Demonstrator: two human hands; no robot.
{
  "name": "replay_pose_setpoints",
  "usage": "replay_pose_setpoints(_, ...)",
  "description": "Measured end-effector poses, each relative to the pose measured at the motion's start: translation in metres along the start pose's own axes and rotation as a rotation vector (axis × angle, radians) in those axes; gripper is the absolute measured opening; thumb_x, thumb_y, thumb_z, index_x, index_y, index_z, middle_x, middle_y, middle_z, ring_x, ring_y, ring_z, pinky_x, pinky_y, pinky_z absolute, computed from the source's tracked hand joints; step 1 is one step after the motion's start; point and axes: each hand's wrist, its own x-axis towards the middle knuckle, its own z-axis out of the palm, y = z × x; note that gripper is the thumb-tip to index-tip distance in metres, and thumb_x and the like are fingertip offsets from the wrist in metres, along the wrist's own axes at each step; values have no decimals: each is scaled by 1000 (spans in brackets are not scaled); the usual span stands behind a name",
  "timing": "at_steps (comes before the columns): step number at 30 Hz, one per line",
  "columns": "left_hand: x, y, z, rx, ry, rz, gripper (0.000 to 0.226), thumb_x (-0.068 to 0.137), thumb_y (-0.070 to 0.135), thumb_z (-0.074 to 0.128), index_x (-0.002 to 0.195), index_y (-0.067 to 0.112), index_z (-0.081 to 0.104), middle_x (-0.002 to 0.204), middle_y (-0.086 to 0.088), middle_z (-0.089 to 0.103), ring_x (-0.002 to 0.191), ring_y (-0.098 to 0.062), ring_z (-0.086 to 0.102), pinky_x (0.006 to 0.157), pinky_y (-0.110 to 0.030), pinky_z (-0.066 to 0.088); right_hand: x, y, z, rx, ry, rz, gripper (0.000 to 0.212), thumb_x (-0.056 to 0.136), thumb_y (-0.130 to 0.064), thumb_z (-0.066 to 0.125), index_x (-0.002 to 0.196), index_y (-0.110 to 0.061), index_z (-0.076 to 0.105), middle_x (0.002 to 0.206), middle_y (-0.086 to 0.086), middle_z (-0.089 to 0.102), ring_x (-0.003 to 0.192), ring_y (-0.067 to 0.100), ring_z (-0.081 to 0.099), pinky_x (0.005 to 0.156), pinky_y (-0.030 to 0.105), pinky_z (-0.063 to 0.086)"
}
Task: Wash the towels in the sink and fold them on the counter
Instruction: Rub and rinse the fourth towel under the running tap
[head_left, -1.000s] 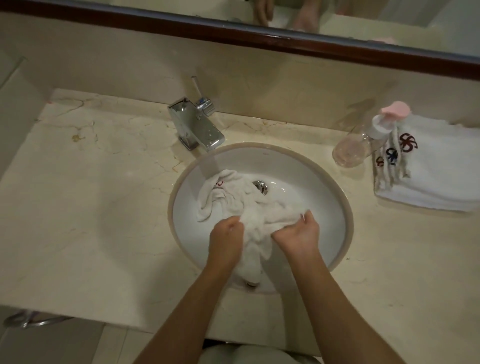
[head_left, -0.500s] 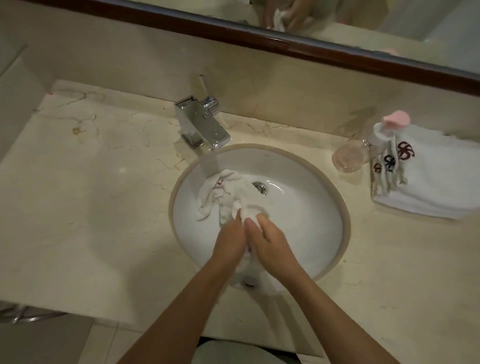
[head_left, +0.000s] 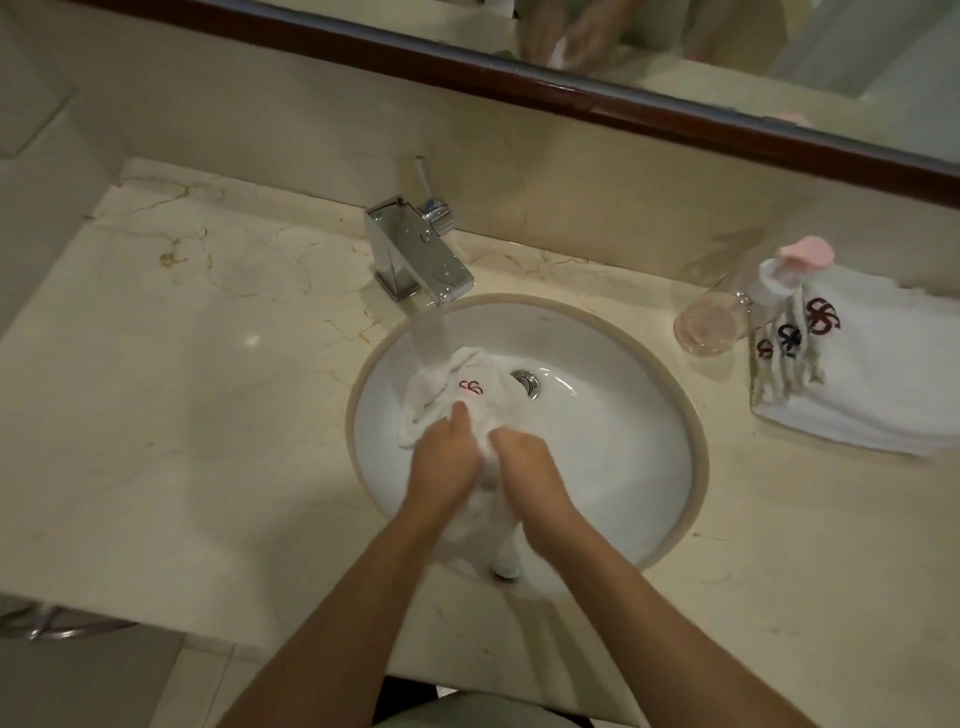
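A wet white towel with a small red logo lies bunched in the left half of the round white sink. My left hand grips the towel near its middle, thumb pointing up. My right hand grips the same towel close beside it, with a fold of cloth squeezed between the two hands. A stack of folded white towels with red and dark logos sits on the counter at the right.
A chrome faucet stands behind the sink, with water falling from it onto the towel. A clear bottle with a pink cap stands between the sink and the stack. Beige marble counter stretches left. A mirror with a dark frame runs above.
My hands came together from apart and shifted left in the basin, bunching the towel between them. The red logo now faces up.
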Motion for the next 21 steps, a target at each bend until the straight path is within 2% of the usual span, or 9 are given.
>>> replay_pose_setpoints(3,-1,10,-8,-13,-27,77,48,108,33,24,132,6,56,132,-20,59,121,-32,55,104,-40,40,-1,-5,4,-16,57,-32,35,93,-20,44,58,-19,43,62,-1,48,68,23,46,68,38,42)
replay_pose_setpoints(6,-35,7,9,29,-77,220,48,106,40,27,123,14,63,119,-9,67,111,-25,60,98,-37,44,41,-14,0,142,162,250,29,94,-22,42,69,-15,53,74,8,58,73,30,56,72,39,48)
replay_pose_setpoints(10,7,-7,4,27,-49,28,42,108,25,26,141,9,46,133,-19,59,120,-33,56,100,-35,41,9,-3,8,-29,-46,-29,28,85,-31,42,63,-19,52,65,0,55,69,22,51,68,38,43)
replay_pose_setpoints(12,-10,-4,10,36,-61,83,42,108,29,24,126,10,58,123,-15,65,112,-31,59,91,-31,42,19,-3,4,-150,61,-47,31,88,-32,39,66,-17,54,75,8,59,78,28,53,76,42,44)
replay_pose_setpoints(13,-23,-4,14,64,-91,131,43,108,32,24,106,12,63,108,-11,68,102,-29,60,85,-31,42,29,-4,-2,-118,151,23,34,94,-29,37,72,-13,58,82,13,63,83,32,56,79,42,45)
replay_pose_setpoints(16,-52,-8,12,34,-82,187,49,104,42,36,63,18,49,65,3,55,67,-17,52,63,-31,34,47,0,-32,500,174,293,36,102,-27,42,74,-12,58,76,11,62,74,29,58,73,36,47)
replay_pose_setpoints(18,-41,-17,3,-78,-14,64,43,102,38,46,67,14,56,65,4,55,68,-18,53,59,-32,34,43,22,-56,941,73,331,51,103,-49,40,94,-9,70,94,17,73,92,33,67,90,43,49)
replay_pose_setpoints(19,-30,-24,-1,-281,-17,-52,35,100,31,50,76,10,62,70,0,60,74,-22,56,59,-31,39,34,33,-65,1076,57,322,55,102,-55,39,108,-11,71,108,17,73,107,35,65,101,47,46)
replay_pose_setpoints(21,-14,-41,-7,-750,-119,-282,23,86,14,57,96,-4,69,92,-16,70,90,-31,64,72,-32,50,21,67,-77,1127,-39,309,43,88,-51,67,109,-14,75,111,13,74,113,30,64,101,44,47)
